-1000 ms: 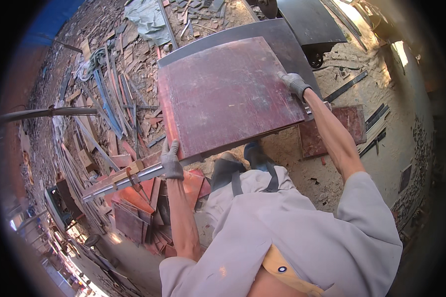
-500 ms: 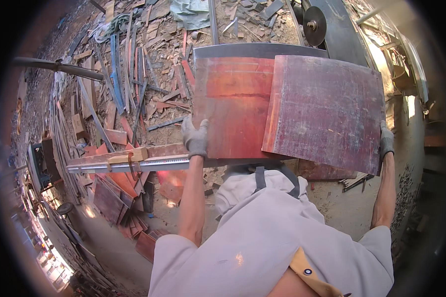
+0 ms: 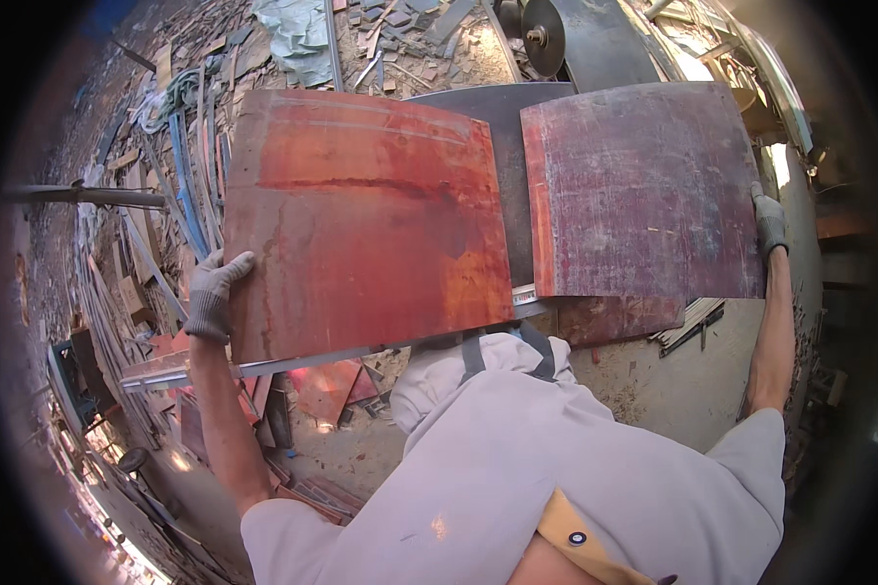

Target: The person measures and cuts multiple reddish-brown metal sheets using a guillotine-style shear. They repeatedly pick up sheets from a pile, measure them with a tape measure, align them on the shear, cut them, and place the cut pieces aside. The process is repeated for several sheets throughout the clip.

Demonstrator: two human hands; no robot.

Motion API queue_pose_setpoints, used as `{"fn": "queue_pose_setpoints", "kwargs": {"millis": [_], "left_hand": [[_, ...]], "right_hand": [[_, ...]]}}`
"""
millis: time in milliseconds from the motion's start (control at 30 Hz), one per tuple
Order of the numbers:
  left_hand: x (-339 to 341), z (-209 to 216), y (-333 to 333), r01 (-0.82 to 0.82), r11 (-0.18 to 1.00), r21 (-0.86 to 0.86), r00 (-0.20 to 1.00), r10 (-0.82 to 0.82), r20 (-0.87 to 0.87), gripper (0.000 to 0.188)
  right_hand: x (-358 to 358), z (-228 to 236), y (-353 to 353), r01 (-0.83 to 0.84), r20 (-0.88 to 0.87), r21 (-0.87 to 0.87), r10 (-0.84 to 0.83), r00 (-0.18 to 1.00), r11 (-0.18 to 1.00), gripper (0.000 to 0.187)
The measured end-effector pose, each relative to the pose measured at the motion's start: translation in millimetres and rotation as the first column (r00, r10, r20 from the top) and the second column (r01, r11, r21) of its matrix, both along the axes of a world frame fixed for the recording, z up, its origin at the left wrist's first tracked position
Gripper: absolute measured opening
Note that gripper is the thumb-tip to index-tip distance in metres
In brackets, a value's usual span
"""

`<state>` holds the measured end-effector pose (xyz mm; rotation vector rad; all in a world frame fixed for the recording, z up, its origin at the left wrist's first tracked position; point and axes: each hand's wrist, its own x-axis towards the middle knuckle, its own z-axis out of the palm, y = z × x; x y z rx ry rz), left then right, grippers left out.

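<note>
Two flat reddish boards are spread apart in front of me over a dark work surface [image 3: 517, 156]. My left hand [image 3: 215, 292], in a grey glove, grips the left edge of the orange-red board [image 3: 371, 224], thumb on top and fingers hidden beneath. At the far side of the purple-red board [image 3: 644, 195], my gloved right hand [image 3: 769, 219] holds the right edge; its fingers are partly hidden. A gap between the boards bares a strip of the dark surface. The orange-red board lies tilted, its left end nearer to me.
A round disc blade [image 3: 542, 37] on a spindle stands beyond the boards. A metal rail [image 3: 156, 378] sticks out at left below the orange-red board. Another reddish board [image 3: 619, 320] lies lower near my body. Offcuts and strips [image 3: 190, 175] litter the ground.
The orange-red board has slid left with my left hand, out from under the purple-red board, opening a gap between them. My right hand still holds the purple-red board, which has turned slightly.
</note>
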<state>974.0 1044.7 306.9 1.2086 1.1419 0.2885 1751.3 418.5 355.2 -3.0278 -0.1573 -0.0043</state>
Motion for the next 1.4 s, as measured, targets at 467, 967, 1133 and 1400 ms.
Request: {"fn": "queue_pose_setpoints", "kwargs": {"millis": [467, 967, 1133, 1400], "left_hand": [[258, 308, -85, 0.350, 0.714, 0.606, 0.914, -0.120, -0.387, 0.031], [519, 136, -378, 0.595, 0.164, 0.787, 0.790, -0.298, -0.536, 0.039], [536, 37, -427, 0.756, 0.404, 0.515, 0.633, -0.653, -0.416, 0.073], [310, -123, -233, 0.539, 0.689, 0.485, 0.603, 0.086, -0.793, 0.078]], "right_hand": [[-67, -223, 127, -0.300, -0.148, 0.381, 0.378, 0.914, 0.875, 0.065], [-116, -68, 163, 0.711, -0.364, 0.686, 0.919, 0.155, 0.152, 0.104], [-54, -125, 94, 0.408, -0.674, 0.734, 0.511, 0.533, 0.542, 0.024], [120, -225, -2, -0.043, -0.266, 0.585, 0.241, 0.933, 0.810, 0.043]]}}
